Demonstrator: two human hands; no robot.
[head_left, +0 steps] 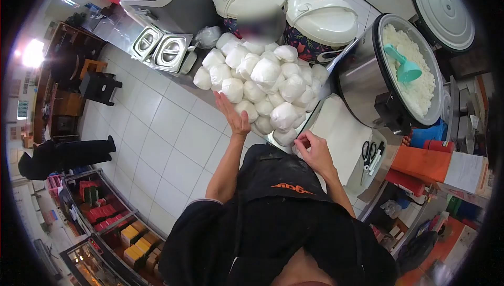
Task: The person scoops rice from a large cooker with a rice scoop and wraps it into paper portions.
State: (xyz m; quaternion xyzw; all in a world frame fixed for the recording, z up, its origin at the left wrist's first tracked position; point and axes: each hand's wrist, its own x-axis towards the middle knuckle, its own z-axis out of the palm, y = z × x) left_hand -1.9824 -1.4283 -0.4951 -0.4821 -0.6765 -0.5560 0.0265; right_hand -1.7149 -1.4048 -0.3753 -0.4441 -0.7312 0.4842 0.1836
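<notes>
A large pile of round white wrapped bundles (265, 73) covers the counter in front of me. My left hand (233, 115) is open at the pile's near left side, fingers stretched out, palm toward the bundles. At the near right corner my right hand (313, 150) has its fingers curled together in a pinch, close to the lowest bundle (285, 137). Whether something small sits between those fingertips cannot be seen. Right of the pile lies a stack of white wrapping sheets (342, 128). Beyond it a big rice cooker (362, 71) stands uncovered, with a turquoise scoop (405, 65) on the white rice (420, 89).
Two lidded white containers (321, 17) stand behind the pile. Lidded steel pans (170, 50) sit at the left, beside a grey cooler (163, 8). Black scissors (369, 152) and pens lie in a tray at the right. A person in dark clothing (68, 159) stands at far left.
</notes>
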